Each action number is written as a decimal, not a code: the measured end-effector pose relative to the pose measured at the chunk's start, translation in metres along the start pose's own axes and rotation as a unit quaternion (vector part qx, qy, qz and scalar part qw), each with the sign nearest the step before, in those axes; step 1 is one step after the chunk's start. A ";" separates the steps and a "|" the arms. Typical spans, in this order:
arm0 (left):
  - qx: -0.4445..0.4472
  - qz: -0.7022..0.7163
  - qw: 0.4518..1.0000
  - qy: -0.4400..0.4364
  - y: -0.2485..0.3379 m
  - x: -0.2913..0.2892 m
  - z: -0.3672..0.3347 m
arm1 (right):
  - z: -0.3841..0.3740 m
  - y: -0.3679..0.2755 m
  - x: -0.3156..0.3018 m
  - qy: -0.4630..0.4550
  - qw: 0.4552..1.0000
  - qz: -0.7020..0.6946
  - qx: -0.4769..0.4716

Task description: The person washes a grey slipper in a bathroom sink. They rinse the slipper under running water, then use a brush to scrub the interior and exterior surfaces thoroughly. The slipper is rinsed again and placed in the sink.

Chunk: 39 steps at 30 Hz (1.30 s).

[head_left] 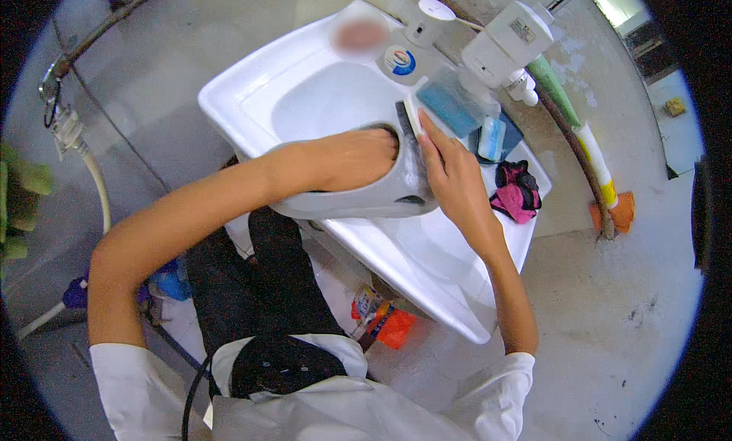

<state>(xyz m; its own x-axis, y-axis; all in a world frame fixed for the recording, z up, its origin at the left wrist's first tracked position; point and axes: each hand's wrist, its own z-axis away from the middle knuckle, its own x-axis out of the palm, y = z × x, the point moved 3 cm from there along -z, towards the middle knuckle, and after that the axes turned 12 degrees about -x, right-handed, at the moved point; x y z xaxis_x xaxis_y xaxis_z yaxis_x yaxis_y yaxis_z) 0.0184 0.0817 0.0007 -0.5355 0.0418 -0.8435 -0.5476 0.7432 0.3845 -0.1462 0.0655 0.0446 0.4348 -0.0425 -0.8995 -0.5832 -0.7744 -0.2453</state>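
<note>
- Basin (236,109), white, one; set aslant, its bowl partly covered by the shell.
- Shell (320,205), grey, hollow, with a large oval opening; the work in hand, lying across the basin, its left end reaching out over the near rim.
- White unit (508,44), boxy, with a short spout; above the basin's far right side.
- Right hand (455,170), closed around the brush, at the shell's right side.
- Left hand (358,159), put through the shell's opening, back of hand uppermost; fingertips hidden, so cannot tell whether it grips.
- Bottle (400,60), white, round blue-and-red label; at the basin's far edge.
- Blue pad (450,102), beside the bottle, on the ledge.
- Orange packet (393,327), on the floor below the basin.
- Cloth (516,201), pink and black, crumpled; on the basin's right ledge.
- Brush (412,115), pale back, dark bristles turned toward the shell.
- Small packet (492,138), blue and white; between blue pad and cloth.
</note>
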 end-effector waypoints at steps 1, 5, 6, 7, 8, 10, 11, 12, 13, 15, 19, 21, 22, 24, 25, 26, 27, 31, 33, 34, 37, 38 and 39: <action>0.019 -0.001 1.000 -0.002 0.002 0.006 -0.007 | 0.003 0.004 -0.001 -0.003 1.000 -0.013 0.012; 0.008 -0.021 0.999 0.024 -0.001 0.000 0.005 | 0.045 -0.041 -0.024 -0.053 0.996 -0.065 0.028; 0.003 -0.020 0.999 0.025 -0.002 0.006 -0.001 | 0.066 -0.049 -0.027 -0.073 0.995 -0.053 0.032; -0.007 -0.022 0.999 0.024 -0.005 0.011 -0.002 | 0.076 -0.053 -0.028 -0.094 0.994 -0.046 0.031; 0.019 -0.031 0.999 0.019 -0.002 0.012 -0.003 | 0.077 -0.052 -0.027 -0.088 0.995 -0.031 0.026; -0.045 -0.038 0.998 -0.003 -0.007 0.012 0.003 | 0.069 -0.050 -0.021 -0.075 0.997 -0.003 0.017; -0.068 -0.042 0.997 -0.018 -0.009 0.013 0.002 | 0.059 -0.043 -0.015 -0.044 0.999 0.019 -0.004; -0.048 0.022 0.999 -0.004 -0.019 0.020 0.001 | 0.044 -0.039 -0.010 -0.024 1.000 0.012 -0.001; -0.043 0.004 0.999 -0.006 -0.013 0.014 0.003 | 0.030 -0.030 -0.003 -0.002 1.000 0.023 -0.009; -0.055 -0.013 0.998 -0.015 0.005 -0.009 0.003 | 0.009 -0.015 0.002 0.004 1.000 0.019 0.003; -0.028 -0.018 0.999 0.010 0.006 -0.009 0.004 | 0.020 -0.002 0.003 0.006 1.000 -0.031 -0.001; -0.031 -0.052 0.997 -0.044 0.002 0.000 0.003 | 0.054 -0.008 -0.010 -0.035 0.997 -0.057 0.041; -0.006 -0.046 0.999 -0.025 0.006 -0.002 0.001 | 0.072 -0.010 -0.016 -0.065 0.995 -0.052 0.060; 0.004 -0.083 0.995 -0.056 0.003 0.004 -0.003 | 0.094 -0.019 -0.021 -0.090 0.990 -0.064 0.087; 0.007 -0.061 0.998 -0.016 0.001 0.004 -0.003 | 0.090 -0.017 -0.021 -0.088 0.992 -0.053 0.069; 0.015 -0.042 0.999 0.018 0.000 0.003 -0.002 | 0.082 -0.017 -0.020 -0.079 0.994 -0.044 0.056; 0.028 -0.023 0.998 0.051 0.002 0.000 -0.002 | 0.074 -0.015 -0.020 -0.067 0.996 -0.033 0.045; -0.093 0.002 0.995 -0.022 -0.002 -0.001 0.000 | 0.022 -0.013 -0.004 -0.007 0.999 -0.047 0.011; -0.153 0.001 0.987 -0.037 0.001 -0.004 0.002 | 0.017 -0.033 -0.004 -0.023 1.000 -0.009 -0.001; -0.162 0.005 0.986 -0.033 0.002 -0.005 0.004 | 0.020 -0.042 -0.006 -0.007 0.999 0.006 -0.044; -0.196 0.092 0.976 -0.024 0.004 -0.009 0.008 | 0.044 -0.051 -0.002 -0.036 0.997 0.009 -0.064; -0.206 0.131 0.969 -0.023 0.006 -0.013 0.007 | 0.054 -0.047 0.001 -0.016 0.996 -0.002 -0.083; -0.217 0.171 0.961 -0.023 0.006 -0.014 0.007 | 0.060 -0.040 0.002 -0.034 0.996 0.021 -0.075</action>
<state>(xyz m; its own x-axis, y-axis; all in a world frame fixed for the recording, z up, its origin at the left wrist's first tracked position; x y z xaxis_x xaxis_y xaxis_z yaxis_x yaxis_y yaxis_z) 0.0271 0.0903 0.0119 -0.7081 0.2703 -0.6524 -0.5673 0.3325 0.7535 -0.1633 0.1342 0.0305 0.3614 -0.0380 -0.9316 -0.4882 -0.8589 -0.1544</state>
